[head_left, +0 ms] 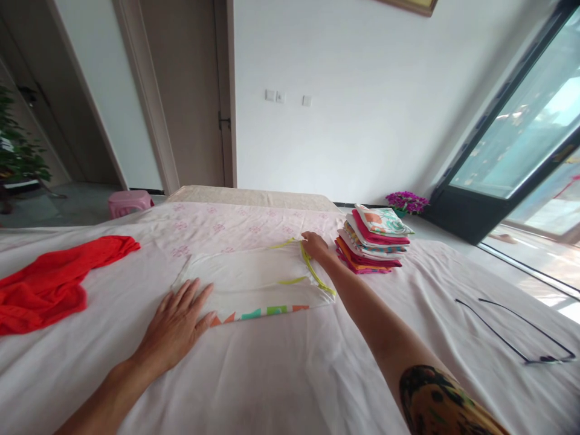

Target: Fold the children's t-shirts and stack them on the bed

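A white shirt with yellow trim and a strip of coloured shapes lies folded lengthwise on the bed. My left hand rests flat on its near left end, fingers spread. At the far right corner, beside the yellow-edged neckline, my right hand has its fingers bent together on the cloth; the fingertips show only in part. Just right of that hand stands a stack of folded clothes. A crumpled red garment lies off to the left.
A pale sheet covers the bed. Eyeglasses lie at the right. Beyond the bed are a pink stool, purple flowers and a closed door. A glass door is on the right, a green plant far left.
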`<state>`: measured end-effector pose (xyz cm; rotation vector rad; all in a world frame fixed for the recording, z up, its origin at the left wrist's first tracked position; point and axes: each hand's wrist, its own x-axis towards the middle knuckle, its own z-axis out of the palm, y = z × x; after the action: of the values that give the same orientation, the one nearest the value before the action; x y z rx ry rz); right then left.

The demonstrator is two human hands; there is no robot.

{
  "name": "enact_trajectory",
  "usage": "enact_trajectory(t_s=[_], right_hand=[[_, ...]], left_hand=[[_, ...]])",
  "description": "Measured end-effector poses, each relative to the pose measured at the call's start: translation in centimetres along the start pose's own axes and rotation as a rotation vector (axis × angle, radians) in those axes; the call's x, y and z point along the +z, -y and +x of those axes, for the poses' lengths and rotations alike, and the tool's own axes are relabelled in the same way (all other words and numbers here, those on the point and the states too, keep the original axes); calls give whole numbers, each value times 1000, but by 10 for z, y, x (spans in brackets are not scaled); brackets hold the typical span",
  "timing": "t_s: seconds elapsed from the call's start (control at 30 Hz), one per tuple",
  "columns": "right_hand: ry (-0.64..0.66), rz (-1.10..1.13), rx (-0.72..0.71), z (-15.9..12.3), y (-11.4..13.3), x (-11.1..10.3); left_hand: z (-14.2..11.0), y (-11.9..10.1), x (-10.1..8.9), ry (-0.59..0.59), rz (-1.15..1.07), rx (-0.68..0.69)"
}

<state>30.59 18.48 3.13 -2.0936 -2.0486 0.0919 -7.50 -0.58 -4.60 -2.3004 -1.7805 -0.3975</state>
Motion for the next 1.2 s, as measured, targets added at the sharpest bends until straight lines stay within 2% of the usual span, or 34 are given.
enact_trajectory(t_s=[0.13, 0.27, 0.4, 0.5, 0.57, 0.63, 0.8, 1.07, 1.2], right_hand=[[29, -48, 30, 21, 9, 13], [25, -79, 2, 26, 17, 19], [-44, -83, -86, 14, 21, 18], [-105, -90, -221, -2, 22, 17], [-104, -98, -318, -13, 20, 16], [-77, -106, -357, -22, 18, 15], [-55, -139, -317, -29, 17, 9], [-34, -276, -176, -14, 26, 12], [-47, -267, -213, -9, 29, 16]], left_hand=[[0, 1, 2, 8, -1, -7], [0, 0, 0, 11, -7, 1], [0, 0, 1, -8, -6, 7], [0, 1, 2, -22, -16, 8], [0, 1, 2, -24, -15, 6], [0, 0, 2, -17, -15, 4], [1, 1, 1, -17, -37, 4], [1, 0, -5, 13, -56, -7], [13, 7, -18, 54, -157, -59]])
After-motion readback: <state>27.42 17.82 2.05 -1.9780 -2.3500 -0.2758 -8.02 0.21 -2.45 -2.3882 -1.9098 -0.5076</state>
